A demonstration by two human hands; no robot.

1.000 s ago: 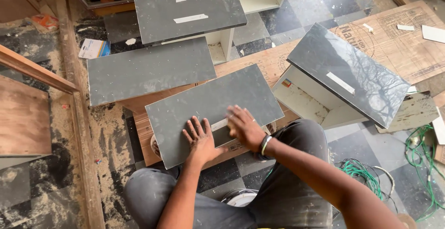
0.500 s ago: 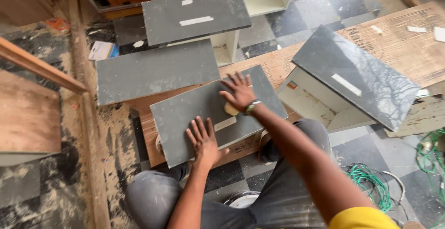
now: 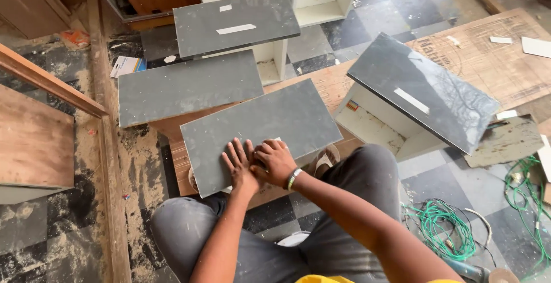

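The floor (image 3: 356, 36) is grey checked tile, coated with sawdust along the left side. A large plywood sheet (image 3: 493, 65) lies flat across the upper right, with a few pale scraps on it.

Four grey laminate panels are in view. One leans tilted on a white cabinet box (image 3: 373, 125) at right — the tilted grey panel (image 3: 425, 91), glossy, with a strip of pale tape on it. A second taped panel (image 3: 235, 22) rests on top of a white unit at top centre. A third, the plain grey panel (image 3: 186, 85), lies flat just left of centre, its lower edge close to the fourth.

The fourth, the near grey panel (image 3: 270, 122), lies flat on a brown wooden board (image 3: 181, 165) directly in front of the seated person's knees. Grey trousers are visible below it.

Both hands are on this near panel, at its lower edge, side by side and touching. The left hand (image 3: 241, 165) lies palm down, fingers spread flat on the surface — it grips nothing. The right hand (image 3: 275, 161) is curled, fingers bent down against the panel beside a small pale patch; whether it pinches anything I cannot tell. A banded bracelet (image 3: 294, 178) sits on the right wrist.

A tangle of green cable (image 3: 445, 228) lies on the tiles at lower right.
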